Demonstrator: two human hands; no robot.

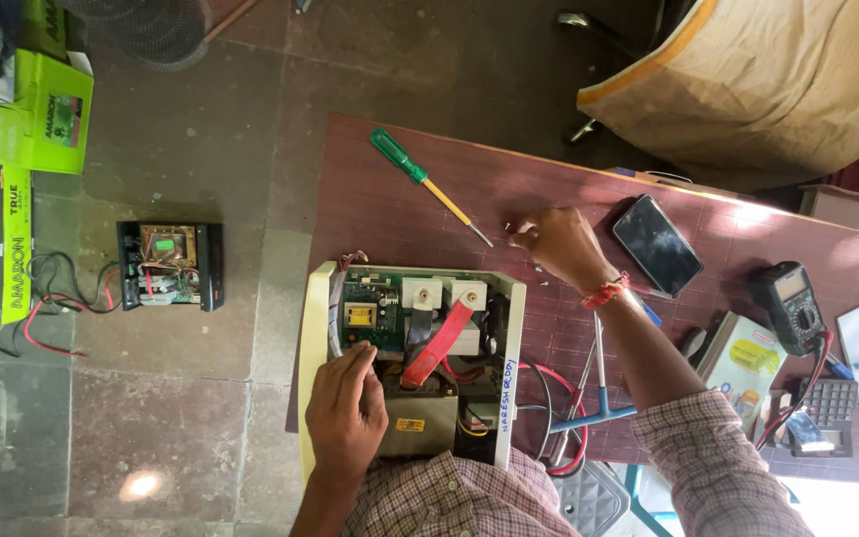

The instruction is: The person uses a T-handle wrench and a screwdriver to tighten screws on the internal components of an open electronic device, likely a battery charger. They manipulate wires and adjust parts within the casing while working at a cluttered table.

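Fingers of the left hand curl down inside the open white case, touching the parts beside the green circuit board; the right hand pinches something too small to make out on the maroon table, near the green screwdriver; a phone and meter lie further right; beyond, a stone floor carries another opened unit; the covered chair is cut off.

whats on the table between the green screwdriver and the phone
The right hand, reaching to small loose bits on the table, lies between the green screwdriver and the phone in the head view.
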